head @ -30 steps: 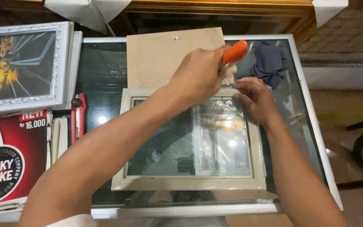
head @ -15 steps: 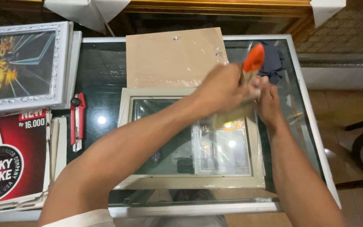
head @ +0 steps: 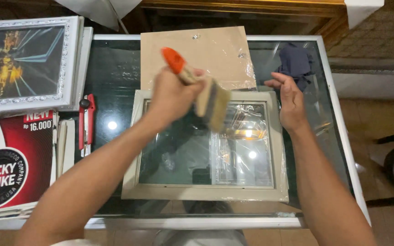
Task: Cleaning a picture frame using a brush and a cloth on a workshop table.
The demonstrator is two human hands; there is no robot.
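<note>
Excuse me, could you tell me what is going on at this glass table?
A person holds a wide paintbrush with an orange handle in the left hand, bristles over the glass of a pale picture frame lying flat on the glass table. The right hand rests on the frame's right edge. A brown backing board lies behind it.

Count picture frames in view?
2: a beige frame on the glass table under the left hand and its paintbrush; a white ornate frame far left.
</note>
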